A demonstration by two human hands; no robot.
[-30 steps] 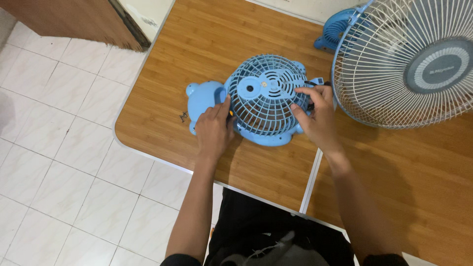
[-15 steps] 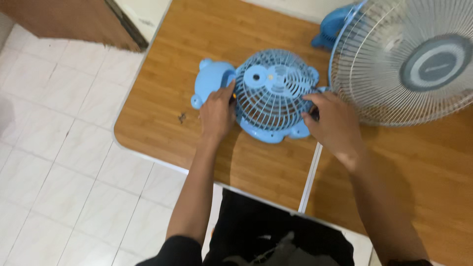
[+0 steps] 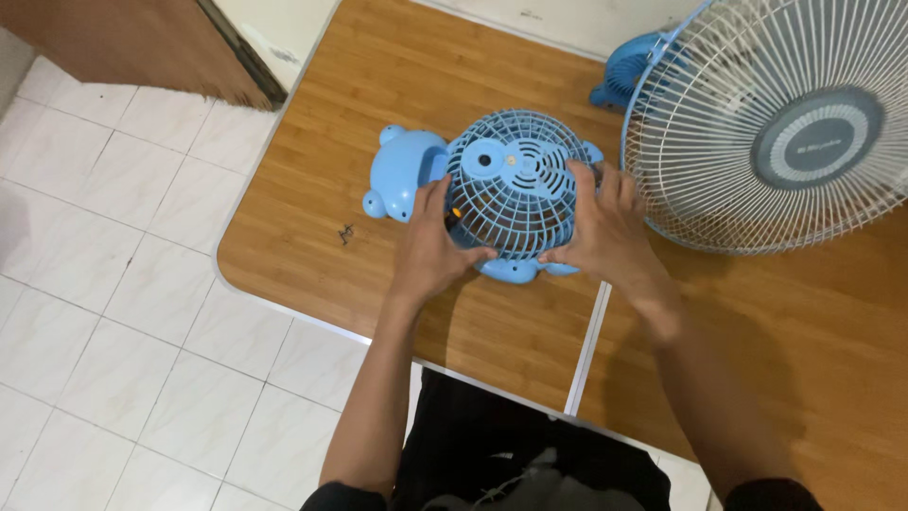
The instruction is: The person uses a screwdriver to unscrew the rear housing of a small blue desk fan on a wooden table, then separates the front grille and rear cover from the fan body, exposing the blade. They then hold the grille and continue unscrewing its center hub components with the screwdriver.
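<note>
Hands grip the small blue fan [image 3: 514, 185] on the desk [image 3: 359, 104]: my left hand [image 3: 430, 246] clasps its grille at eight o'clock, my right hand [image 3: 601, 232] at three. Just beyond, at two o'clock, stands a large white fan [image 3: 766, 123].

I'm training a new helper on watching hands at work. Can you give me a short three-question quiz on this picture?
1. True or false: both hands grip the small blue fan.
2. What stands right of it? A) big white fan B) kettle C) lamp
3. Fill in: a small dark bit lies on the wooden ____, left of the left hand.

Key:
1. True: the left hand and the right hand clasp its cage.
2. A, the big white fan.
3. table.
</note>
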